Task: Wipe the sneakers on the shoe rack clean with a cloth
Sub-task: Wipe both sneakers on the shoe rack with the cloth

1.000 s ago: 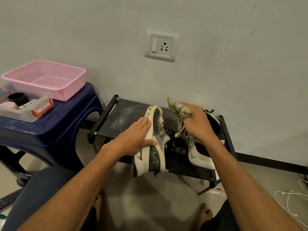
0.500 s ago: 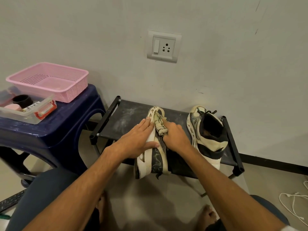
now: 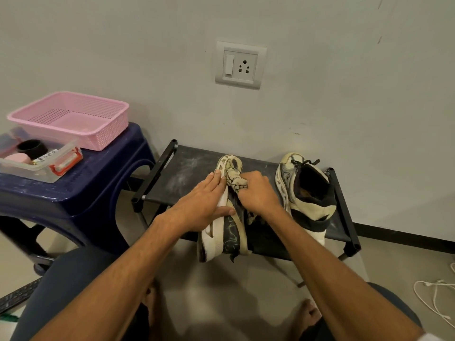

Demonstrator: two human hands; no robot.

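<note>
The left hand [image 3: 204,205] lies flat, fingers straight, pressing the tipped sneaker [image 3: 230,232] at the shoe rack's [image 3: 187,168] front edge. The sneaker is probably light and best steadied by its stiff sole. The right hand [image 3: 257,195] clutches the soft, bunched cloth [image 3: 235,179] near the toe.

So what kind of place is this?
Probably a home, perhaps an entryway: a shoe rack with worn sneakers against a wall, and a plastic stool holding a pink basket.
</note>
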